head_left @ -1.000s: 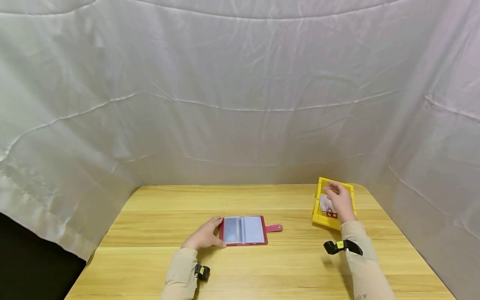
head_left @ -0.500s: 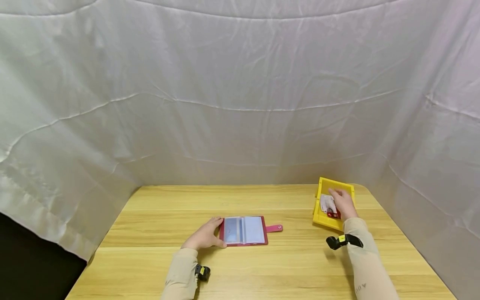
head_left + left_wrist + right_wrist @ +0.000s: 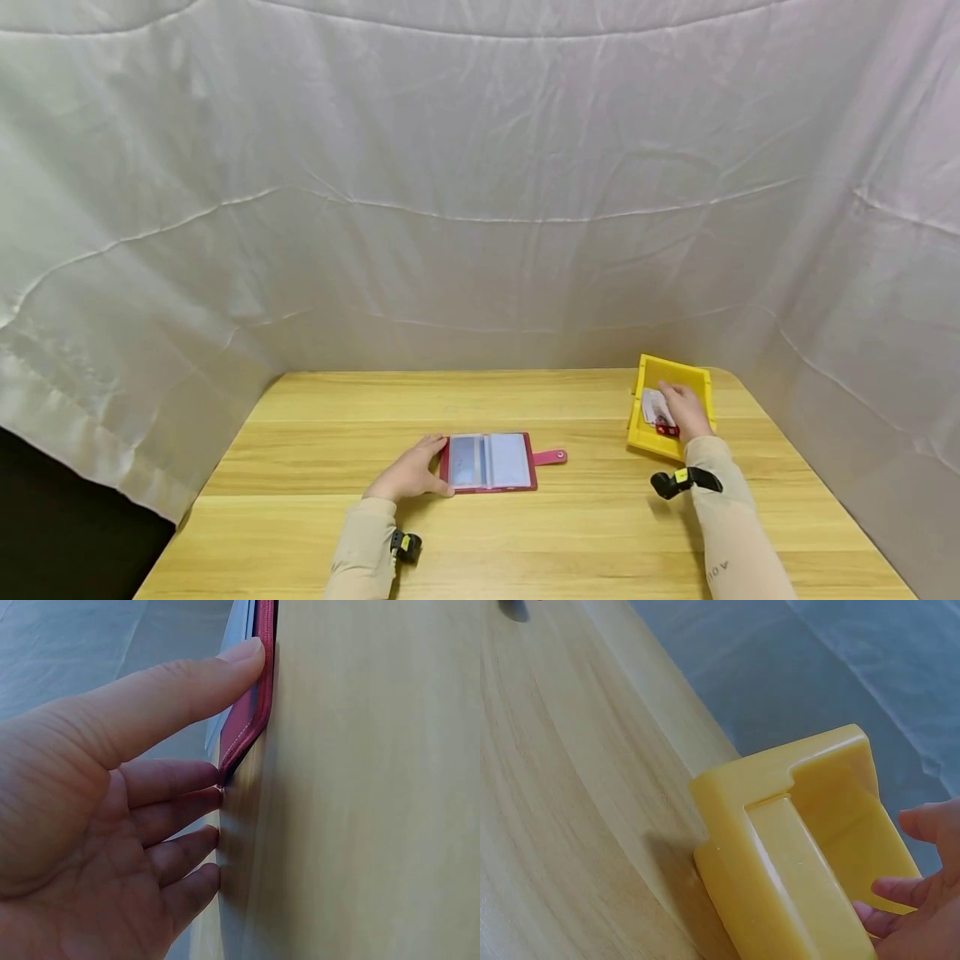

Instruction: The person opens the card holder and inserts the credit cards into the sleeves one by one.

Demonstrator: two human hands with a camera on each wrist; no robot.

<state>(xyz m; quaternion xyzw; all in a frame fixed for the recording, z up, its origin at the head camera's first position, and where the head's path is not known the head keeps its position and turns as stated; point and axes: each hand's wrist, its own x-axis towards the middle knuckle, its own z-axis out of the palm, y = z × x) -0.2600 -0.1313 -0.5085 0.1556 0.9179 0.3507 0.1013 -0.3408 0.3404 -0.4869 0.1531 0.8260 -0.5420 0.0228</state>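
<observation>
A red-covered card holder (image 3: 508, 460) lies open on the table with clear sleeves and a snap strap at its right. My left hand (image 3: 411, 471) rests at its left side. In the left wrist view the straight thumb touches the cover's edge, and loosely bent fingers (image 3: 176, 780) meet its corner and the tabletop. At the right, my right hand (image 3: 686, 411) reaches into a yellow plastic bin (image 3: 651, 442), over white and red cards (image 3: 654, 407). In the right wrist view its thumb and fingers stand apart; the cards are hidden there by the bin's wall.
The wooden table (image 3: 570, 533) carries the holder in the middle and the bin near its far right corner. A pale grey curtain (image 3: 480, 250) hangs behind and at both sides. Each sleeve bears a black wrist camera (image 3: 406, 546).
My right hand has gone lower into the yellow bin, its fingers down toward the cards. The left hand and the card holder stay in place.
</observation>
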